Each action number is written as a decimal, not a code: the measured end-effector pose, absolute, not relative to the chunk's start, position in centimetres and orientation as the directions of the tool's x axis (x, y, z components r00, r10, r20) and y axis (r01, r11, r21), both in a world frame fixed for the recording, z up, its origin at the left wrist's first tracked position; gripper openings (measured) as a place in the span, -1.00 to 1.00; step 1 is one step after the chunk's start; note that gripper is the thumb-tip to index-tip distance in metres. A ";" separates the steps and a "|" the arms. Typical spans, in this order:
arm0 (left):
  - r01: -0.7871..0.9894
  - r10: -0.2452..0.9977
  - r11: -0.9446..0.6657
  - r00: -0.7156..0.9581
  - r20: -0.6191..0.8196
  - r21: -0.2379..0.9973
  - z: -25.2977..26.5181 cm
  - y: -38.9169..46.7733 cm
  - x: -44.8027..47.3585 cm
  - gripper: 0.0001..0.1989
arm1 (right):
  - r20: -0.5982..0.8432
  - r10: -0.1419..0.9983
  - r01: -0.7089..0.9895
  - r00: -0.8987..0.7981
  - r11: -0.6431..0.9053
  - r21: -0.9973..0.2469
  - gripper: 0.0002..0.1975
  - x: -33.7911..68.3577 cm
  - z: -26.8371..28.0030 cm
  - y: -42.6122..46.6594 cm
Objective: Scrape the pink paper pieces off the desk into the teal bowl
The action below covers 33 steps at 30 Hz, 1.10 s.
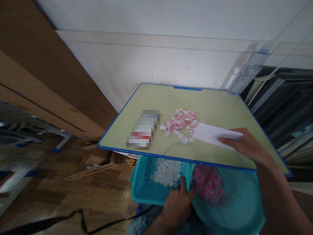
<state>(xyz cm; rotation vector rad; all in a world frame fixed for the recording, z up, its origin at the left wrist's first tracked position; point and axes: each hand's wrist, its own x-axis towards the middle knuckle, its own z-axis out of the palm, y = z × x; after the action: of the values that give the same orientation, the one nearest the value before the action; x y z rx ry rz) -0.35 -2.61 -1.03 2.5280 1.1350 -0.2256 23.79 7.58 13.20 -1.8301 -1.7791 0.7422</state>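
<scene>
White wall and brown wood flooring frame a yellow-green counter (pixel 215 98) with a blue rim. On it, the right hand (pixel 244 143) grips one end of a white card (pixel 210 134), whose far end lies just beside a scatter of pink and white paper bits (pixel 181 123). Left of those bits lies a blurred package (pixel 143 130). Below the counter's near edge, the left hand (pixel 177 204) clasps the meeting rims of a teal basket (pixel 144 192) holding white pieces (pixel 167 172) and a teal basin (pixel 242 209) holding pink pieces (pixel 209 184).

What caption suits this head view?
Right hand presses white card beside pink scraps; left hand grips teal basin.
</scene>
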 end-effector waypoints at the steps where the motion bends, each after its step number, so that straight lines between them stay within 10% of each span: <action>1: 0.745 0.687 -0.614 0.667 -0.288 0.259 -1.0 -2.6 -0.4 -0.48 | -0.072 0.997 0.735 -0.008 -0.043 -0.677 -0.67 23.8 13.1 7.4; 33: 0.740 0.677 -0.627 0.673 -0.298 0.245 -1.0 -2.6 -0.3 -0.51 | -0.061 0.998 0.741 -0.015 -0.029 -0.671 -0.67 23.5 14.1 6.5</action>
<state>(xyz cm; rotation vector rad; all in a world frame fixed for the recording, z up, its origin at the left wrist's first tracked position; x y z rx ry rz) -0.35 -2.59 -1.00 2.5428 1.1182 -0.2511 23.49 6.54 14.06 -1.8187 -1.8039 0.7597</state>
